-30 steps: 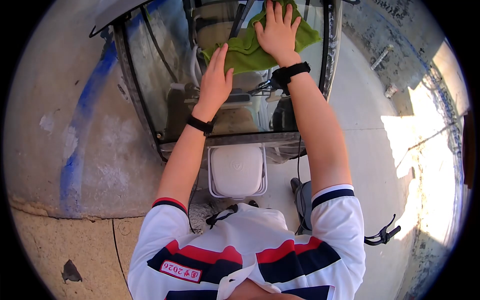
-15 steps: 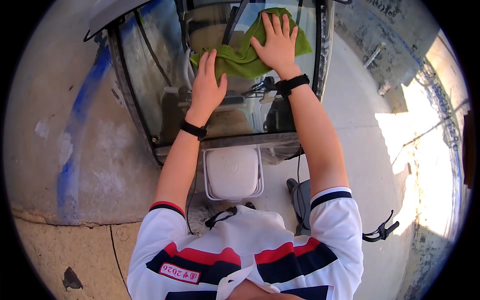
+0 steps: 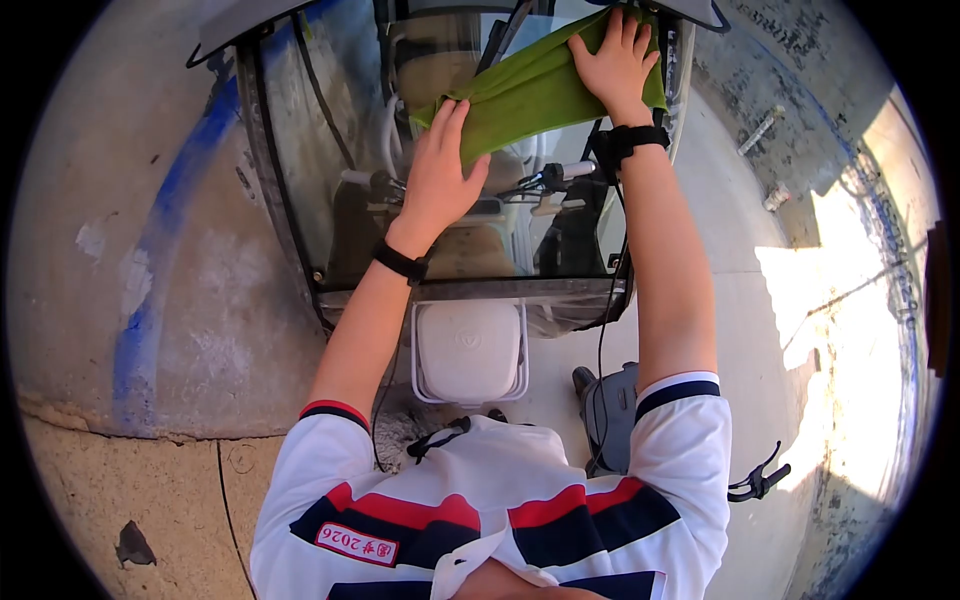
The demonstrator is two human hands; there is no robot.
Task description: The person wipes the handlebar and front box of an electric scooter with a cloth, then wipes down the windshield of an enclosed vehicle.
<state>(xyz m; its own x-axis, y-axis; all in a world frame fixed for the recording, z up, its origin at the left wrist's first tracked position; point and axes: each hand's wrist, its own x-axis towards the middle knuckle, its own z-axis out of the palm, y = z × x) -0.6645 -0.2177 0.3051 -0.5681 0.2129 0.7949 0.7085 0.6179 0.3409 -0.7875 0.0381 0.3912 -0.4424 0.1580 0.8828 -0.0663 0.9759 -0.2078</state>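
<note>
A green cloth (image 3: 530, 92) lies stretched slantwise over the clear windshield (image 3: 320, 215) of a small vehicle. My right hand (image 3: 615, 68) presses flat on the cloth's upper right end, fingers spread. At the lower left end, my left hand (image 3: 440, 185) has its fingers extended and their tips touching the cloth's edge; its thumb is apart. Through the windshield, handlebars (image 3: 550, 180) and a tan seat (image 3: 470, 250) show. Each wrist wears a black band.
A white, rounded box-like part (image 3: 468, 350) juts out below the windshield, close to my body. To the right are a grey case-like object (image 3: 620, 415) and a handlebar grip with a lever (image 3: 760, 484). A blue stripe (image 3: 150, 290) marks the concrete at left.
My right hand has moved up and right, pulling the bunched cloth out longer and flatter. My left hand has shifted slightly right, and the view has shifted a little.
</note>
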